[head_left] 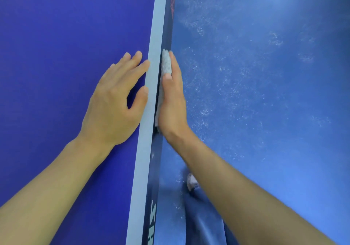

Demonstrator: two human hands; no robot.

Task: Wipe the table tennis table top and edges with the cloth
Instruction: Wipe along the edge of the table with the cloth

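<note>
The left hand [113, 104] lies flat, fingers relaxed and holding nothing, on the deep blue table tennis table top [66, 36], its fingertips at the pale border stripe [151, 93]. Just to the right, the right hand [173, 102], fingers straight, presses a folded grey fuzzy cloth [166, 62] against the table's dark side edge [166, 26].

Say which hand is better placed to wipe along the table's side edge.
Right. The right hand presses the cloth against the side edge; the left hand rests bare on the top.

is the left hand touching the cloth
Apart: head view shows the white edge line lying between the left hand and the cloth.
</note>
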